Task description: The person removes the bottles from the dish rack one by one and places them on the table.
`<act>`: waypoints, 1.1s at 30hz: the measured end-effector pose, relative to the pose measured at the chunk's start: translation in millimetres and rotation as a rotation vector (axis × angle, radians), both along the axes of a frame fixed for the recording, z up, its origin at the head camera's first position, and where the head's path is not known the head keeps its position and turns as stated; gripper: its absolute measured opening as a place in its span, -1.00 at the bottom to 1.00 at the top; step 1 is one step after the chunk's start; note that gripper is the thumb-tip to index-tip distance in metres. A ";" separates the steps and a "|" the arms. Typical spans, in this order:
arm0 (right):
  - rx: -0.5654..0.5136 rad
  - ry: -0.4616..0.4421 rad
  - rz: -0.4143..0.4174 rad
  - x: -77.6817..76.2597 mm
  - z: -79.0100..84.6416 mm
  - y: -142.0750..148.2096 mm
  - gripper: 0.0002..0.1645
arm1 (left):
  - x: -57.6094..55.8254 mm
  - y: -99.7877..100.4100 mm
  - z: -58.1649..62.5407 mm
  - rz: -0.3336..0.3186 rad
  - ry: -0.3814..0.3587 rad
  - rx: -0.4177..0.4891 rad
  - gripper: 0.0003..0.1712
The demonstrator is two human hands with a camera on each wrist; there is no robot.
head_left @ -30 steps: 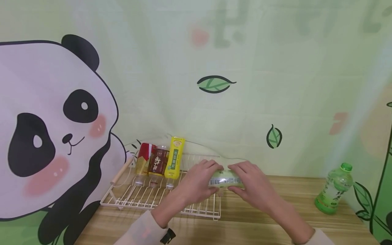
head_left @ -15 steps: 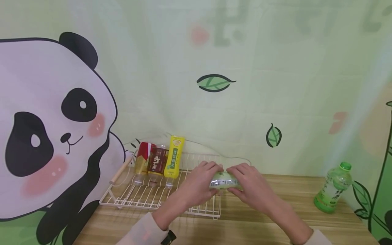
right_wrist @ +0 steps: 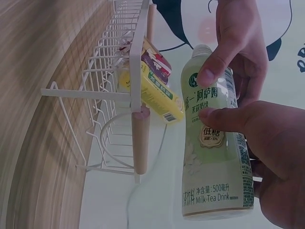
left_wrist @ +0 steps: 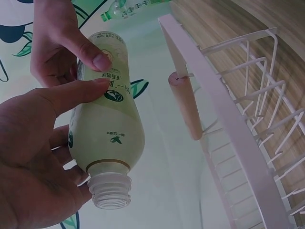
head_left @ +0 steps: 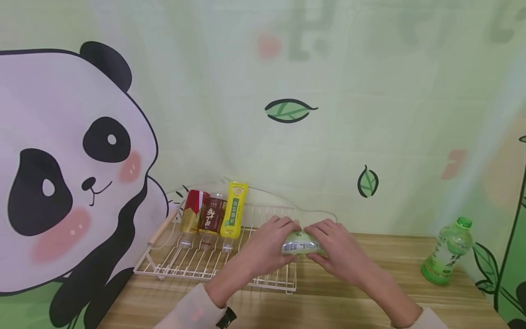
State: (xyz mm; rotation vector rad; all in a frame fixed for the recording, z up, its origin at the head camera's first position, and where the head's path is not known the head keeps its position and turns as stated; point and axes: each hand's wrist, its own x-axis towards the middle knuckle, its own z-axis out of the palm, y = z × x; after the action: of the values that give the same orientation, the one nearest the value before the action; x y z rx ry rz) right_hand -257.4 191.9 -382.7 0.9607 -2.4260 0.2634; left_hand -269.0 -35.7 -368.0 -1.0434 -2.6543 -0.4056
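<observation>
Gripping one pale-green bottle [right_wrist: 212, 162], two hands [head_left: 267, 244] [head_left: 337, 246]; three bottles [head_left: 212, 215] racked.

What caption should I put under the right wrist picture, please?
Left hand and right hand grip a pale green plastic milk-tea bottle near a white wire rack.

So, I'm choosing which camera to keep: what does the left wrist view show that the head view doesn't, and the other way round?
Only the left wrist view shows the uncapped, threaded clear mouth of the pale green plastic bottle.
Only the head view shows a red-and-gold container, a dark brown container and a tall yellow container.
Both show the left hand and right hand holding that bottle, the white wire rack, and the transparent green bottle with a green cap.
</observation>
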 end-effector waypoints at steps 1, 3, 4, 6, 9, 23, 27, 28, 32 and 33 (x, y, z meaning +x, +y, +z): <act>0.004 -0.005 -0.002 0.0 0.2 0.3 -0.29 | -0.1 0.2 0.0 -0.002 0.002 -0.002 -0.24; 0.009 -0.014 -0.005 -0.2 0.2 1.1 -0.29 | -0.3 0.7 0.1 -0.003 0.001 -0.007 -0.24; 0.012 -0.019 -0.005 -0.2 0.4 1.8 -0.29 | -0.4 1.2 0.1 -0.004 0.000 -0.010 -0.25; 0.021 -0.024 -0.007 -0.6 0.3 3.0 -0.29 | -1.0 2.1 0.2 -0.007 -0.004 -0.019 -0.25; 0.031 -0.029 -0.010 -0.3 -0.1 5.0 -0.28 | -2.3 2.7 0.5 -0.024 -0.010 -0.036 -0.25; 0.023 -0.037 -0.009 5.8 -1.7 21.8 -0.23 | -12.9 -39.4 15.1 0.010 -0.190 0.119 -0.13; -0.015 -0.042 -0.038 5.7 -1.6 33.7 -0.18 | -15.3 -52.8 16.3 0.064 -0.203 0.165 -0.08; -0.025 -0.045 -0.046 5.5 -1.5 37.2 -0.17 | -15.6 -55.6 17.0 0.082 -0.207 0.177 -0.07; -0.065 -0.069 -0.080 5.6 -1.1 52.2 -0.14 | -20.0 -64.3 17.5 0.150 -0.173 0.211 -0.12; -0.080 -0.077 -0.085 5.7 -0.9 56.6 -0.14 | -21.6 -65.9 17.3 0.170 -0.152 0.215 -0.13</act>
State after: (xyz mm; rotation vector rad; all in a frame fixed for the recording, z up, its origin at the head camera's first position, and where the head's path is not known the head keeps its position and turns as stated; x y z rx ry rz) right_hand -251.7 248.4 -383.7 0.8245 -2.4988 0.3701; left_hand -290.6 -101.6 -350.7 -0.7438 -2.7270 -0.7401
